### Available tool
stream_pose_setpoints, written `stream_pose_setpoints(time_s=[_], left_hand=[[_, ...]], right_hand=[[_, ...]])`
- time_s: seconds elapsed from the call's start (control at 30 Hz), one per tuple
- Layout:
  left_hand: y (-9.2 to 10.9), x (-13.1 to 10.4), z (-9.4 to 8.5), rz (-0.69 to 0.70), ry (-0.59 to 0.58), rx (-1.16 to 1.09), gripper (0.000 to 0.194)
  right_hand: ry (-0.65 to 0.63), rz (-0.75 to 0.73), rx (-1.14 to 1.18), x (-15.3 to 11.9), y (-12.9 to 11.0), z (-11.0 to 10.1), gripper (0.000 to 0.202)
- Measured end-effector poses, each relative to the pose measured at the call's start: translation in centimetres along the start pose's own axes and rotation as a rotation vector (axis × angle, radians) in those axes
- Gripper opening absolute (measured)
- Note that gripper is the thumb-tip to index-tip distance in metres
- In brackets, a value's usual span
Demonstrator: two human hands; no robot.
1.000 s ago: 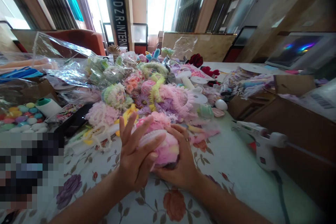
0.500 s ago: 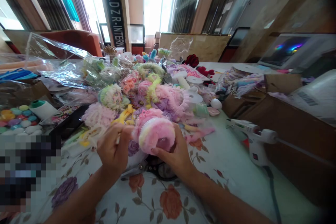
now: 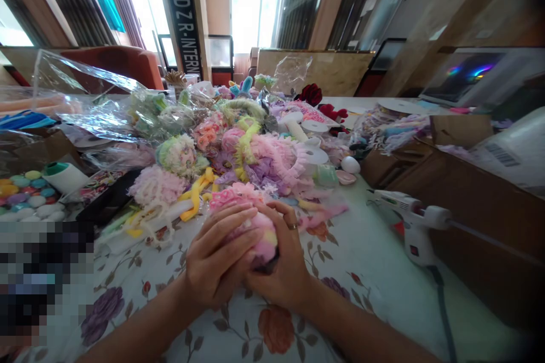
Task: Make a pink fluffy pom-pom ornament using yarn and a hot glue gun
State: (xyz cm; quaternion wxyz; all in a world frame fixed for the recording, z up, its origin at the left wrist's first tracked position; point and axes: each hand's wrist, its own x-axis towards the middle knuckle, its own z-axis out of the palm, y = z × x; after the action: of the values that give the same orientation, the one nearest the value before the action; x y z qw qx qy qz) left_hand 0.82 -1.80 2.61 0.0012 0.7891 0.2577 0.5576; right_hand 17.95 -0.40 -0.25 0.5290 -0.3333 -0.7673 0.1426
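Observation:
A fluffy pink-and-yellow ring-shaped piece (image 3: 264, 236) with pink lacy trim (image 3: 237, 195) is clasped between both my hands just above the table. My left hand (image 3: 223, 247) lies across its left side and front, fingers curved over it. Around the right side wraps my right hand (image 3: 287, 255), a ring (image 3: 293, 227) on one finger, its thumb low near the front. The hole of the piece is mostly hidden by my fingers. Right behind it lies a yellow fuzzy strip (image 3: 196, 195).
A heap of pastel yarn and ruffled trims (image 3: 272, 153) fills the table's middle. A white glue gun (image 3: 411, 215) stands at right beside a cardboard box (image 3: 460, 210). At left are colored balls (image 3: 32, 195), a thread cone (image 3: 66, 178) and clear plastic wrap (image 3: 97, 119). A flowered cloth (image 3: 170, 323) covers the table.
My left hand has moved right and closed over the fluffy piece. The piece has turned, its hole no longer facing me. The scissors under it have become hidden behind my hands.

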Motion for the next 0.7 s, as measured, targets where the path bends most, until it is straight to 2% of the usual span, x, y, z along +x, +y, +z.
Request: stream_pose_setpoints(time_s=[0.07, 0.13, 0.23, 0.3, 0.37, 0.47, 0.57, 0.7], left_hand=[[0.0, -0.4, 0.1, -0.091, 0.028, -0.047, 0.051], [-0.2, -0.7, 0.5, -0.209, 0.129, -0.092, 0.047], [-0.2, -0.9, 1.0, -0.336, 0.329, -0.127, 0.035], [-0.2, -0.8, 1.2, -0.430, 0.380, -0.157, 0.026], [-0.2, -0.4, 1.2, -0.573, 0.361, -0.200, 0.017], [-0.4, 0.1, 1.2, -0.804, 0.292, -0.296, 0.016], [-0.7, 0.6, 1.4, -1.012, 0.191, -0.500, 0.028], [-1.1, 0.9, 1.7, -1.253, 0.117, -0.961, 0.030]], right_hand=[[-0.005, 0.036, 0.004, 0.1, -0.1, 0.0, 0.083], [-0.007, 0.119, 0.044, 0.5, -0.2, -0.1, 0.082], [0.034, 0.321, 0.168, 1.3, -0.1, -0.3, 0.071], [0.083, 0.468, 0.261, 1.8, 0.2, -0.4, 0.059], [0.138, 0.584, 0.329, 2.4, 0.7, -0.6, 0.049], [0.238, 0.667, 0.370, 2.9, 1.6, -1.0, 0.051], [0.320, 0.640, 0.335, 3.2, 2.1, -1.3, 0.060], [0.315, 0.505, 0.217, 3.2, 1.7, -1.5, 0.060]])
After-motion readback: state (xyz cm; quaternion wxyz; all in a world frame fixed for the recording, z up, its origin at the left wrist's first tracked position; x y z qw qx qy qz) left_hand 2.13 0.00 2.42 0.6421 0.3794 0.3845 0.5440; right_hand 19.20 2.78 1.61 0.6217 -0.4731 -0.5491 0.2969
